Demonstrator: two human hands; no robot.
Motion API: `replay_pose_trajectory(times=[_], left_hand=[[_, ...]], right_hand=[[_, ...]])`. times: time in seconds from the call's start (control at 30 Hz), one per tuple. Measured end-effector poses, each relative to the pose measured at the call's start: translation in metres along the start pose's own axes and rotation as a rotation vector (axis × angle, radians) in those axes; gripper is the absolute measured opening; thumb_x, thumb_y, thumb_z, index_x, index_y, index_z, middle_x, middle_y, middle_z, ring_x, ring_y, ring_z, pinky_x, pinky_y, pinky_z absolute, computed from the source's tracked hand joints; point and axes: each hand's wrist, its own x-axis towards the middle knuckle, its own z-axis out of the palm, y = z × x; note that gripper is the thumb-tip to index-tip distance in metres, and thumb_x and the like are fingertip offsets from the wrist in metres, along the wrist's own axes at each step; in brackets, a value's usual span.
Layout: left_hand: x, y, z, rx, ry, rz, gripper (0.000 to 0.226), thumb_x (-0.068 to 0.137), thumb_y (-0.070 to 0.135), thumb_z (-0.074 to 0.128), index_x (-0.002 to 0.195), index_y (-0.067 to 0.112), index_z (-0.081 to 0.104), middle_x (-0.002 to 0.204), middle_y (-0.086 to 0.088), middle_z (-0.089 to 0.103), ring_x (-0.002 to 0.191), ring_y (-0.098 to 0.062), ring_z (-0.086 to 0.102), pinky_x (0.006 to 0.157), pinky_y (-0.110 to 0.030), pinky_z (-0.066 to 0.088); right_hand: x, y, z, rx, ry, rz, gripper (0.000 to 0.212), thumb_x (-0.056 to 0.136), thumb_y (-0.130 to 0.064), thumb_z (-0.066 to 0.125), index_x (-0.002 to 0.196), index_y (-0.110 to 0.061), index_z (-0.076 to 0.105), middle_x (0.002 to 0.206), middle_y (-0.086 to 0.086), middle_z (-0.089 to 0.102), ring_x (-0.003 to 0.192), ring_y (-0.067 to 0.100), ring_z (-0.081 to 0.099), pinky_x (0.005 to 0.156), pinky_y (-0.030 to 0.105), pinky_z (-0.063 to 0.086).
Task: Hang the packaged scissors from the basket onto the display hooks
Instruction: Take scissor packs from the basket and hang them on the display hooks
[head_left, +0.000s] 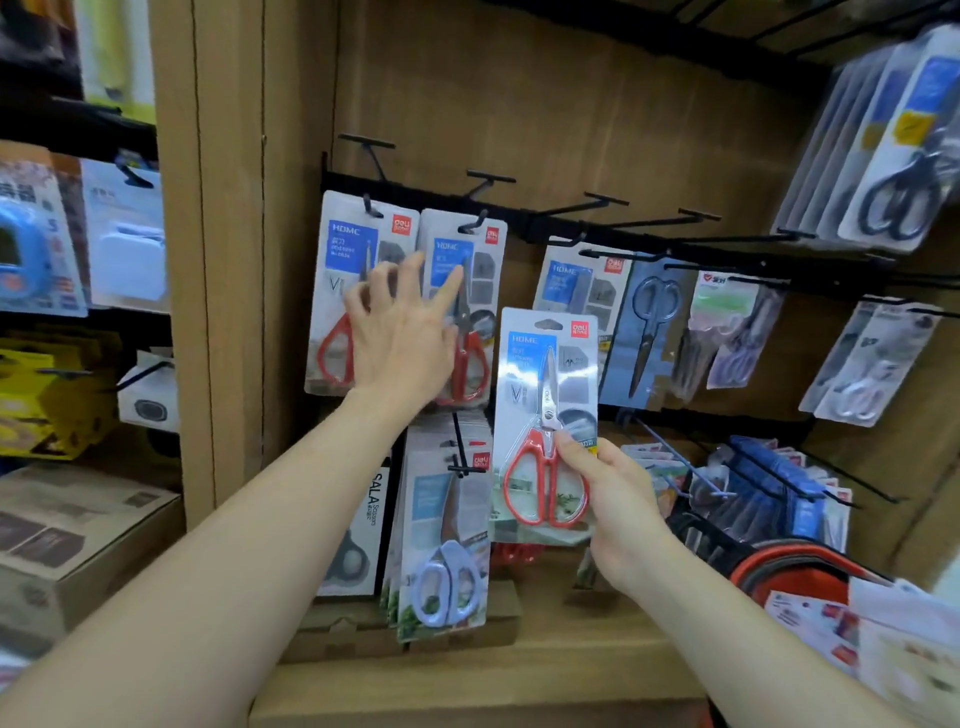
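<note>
- Two hands work at a display of hanging goods. The right hand (613, 499) pinches the lower part of a packaged scissors (545, 410), with the thumb on the card's front beside the red handles and the other fingers behind it.
- The held pack stands nearly upright with its long axis vertical. The blades point up, the handles are down and the hang slot is at the top. It is in front of the display, on no hook.
- The left hand (400, 332) has its fingers spread and grips nothing. The forefinger touches the second hung pack (475, 291), and the other fingers lie over the first hung pack (337, 291).
- Both hung packs show the same red-handled scissors, blades up, each on a black hook (370, 205).
- A bare hook (597, 203) juts out to their right.
- The backing is a brown wooden panel (571, 114) above a wooden shelf (467, 675).
- Packs of pale blue-handled scissors (447, 551) hang on the row below.
- A red basket (795, 564) sits at lower right; its contents cannot be made out.
- Cardboard boxes (78, 530) stand at left.
</note>
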Motion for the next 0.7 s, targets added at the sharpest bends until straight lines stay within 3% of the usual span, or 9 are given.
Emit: replay_pose_trajectory(times=[0.17, 0.47, 0.7], left_hand=[[0.006, -0.004, 0.005, 0.041, -0.060, 0.009, 0.072, 0.100, 0.052, 0.052, 0.162, 0.041, 0.018, 0.165, -0.009, 0.020, 0.145, -0.036, 0.021, 0.112, -0.053, 0.025], [-0.021, -0.054, 0.010, -0.030, 0.053, 0.101, 0.067, 0.091, 0.036, 0.070, 0.152, 0.026, 0.047, 0.165, -0.015, 0.028, 0.147, -0.037, 0.028, 0.110, -0.051, 0.028], [-0.039, -0.076, 0.023, -0.153, 0.087, 0.159, 0.063, 0.101, 0.020, 0.053, 0.161, 0.025, 0.034, 0.171, -0.014, 0.021, 0.156, -0.038, 0.021, 0.121, -0.059, 0.031]], right_hand=[[0.003, -0.001, -0.003, -0.072, 0.009, -0.046, 0.023, 0.096, -0.027, 0.071, 0.114, -0.012, 0.070, 0.100, 0.008, 0.080, 0.093, 0.028, 0.078, 0.092, 0.051, 0.060], [0.010, -0.031, 0.019, -0.257, -0.002, -0.342, 0.014, 0.099, -0.030, 0.068, 0.104, -0.018, 0.074, 0.100, 0.005, 0.080, 0.098, 0.027, 0.076, 0.095, 0.055, 0.058], [0.018, -0.055, 0.056, -0.307, -0.009, -0.481, 0.019, 0.101, -0.033, 0.066, 0.098, -0.015, 0.070, 0.095, 0.015, 0.077, 0.093, 0.032, 0.076, 0.085, 0.058, 0.060]])
